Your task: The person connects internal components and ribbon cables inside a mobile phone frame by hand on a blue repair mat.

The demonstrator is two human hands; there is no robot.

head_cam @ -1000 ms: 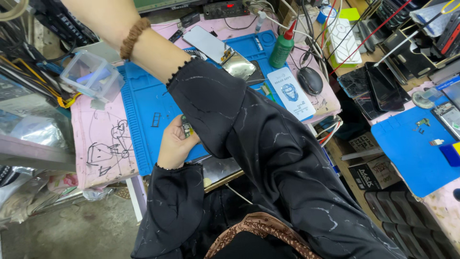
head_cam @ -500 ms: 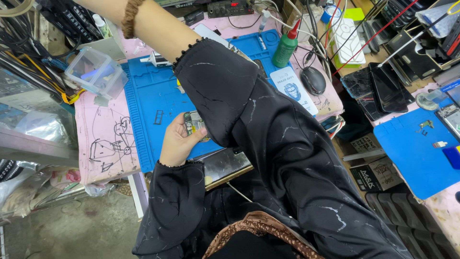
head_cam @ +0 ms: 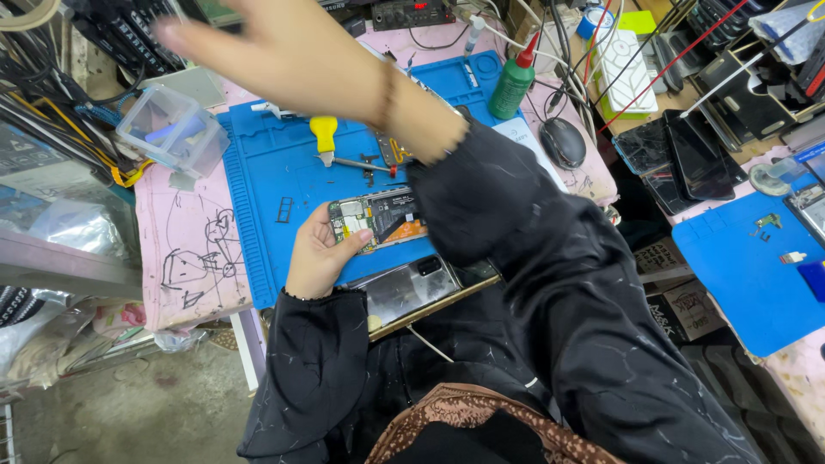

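Two hands up, one opened phone, one yellow screwdriver, one green bottle, one mouse, two blue mats.

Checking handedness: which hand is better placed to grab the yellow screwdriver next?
Right, probably. The right hand is empty and hangs above the mat's far side, near the screwdriver. The left hand grips the opened phone.

Blue work mat covers mid bench. Yellow-handled screwdriver lies on it near the far edge. Clear plastic box sits off the mat's far-left corner. Green bottle with red nozzle stands at the mat's far-right corner, black mouse just right of it. Pink sheet with doodles lies along the bench's left edge.
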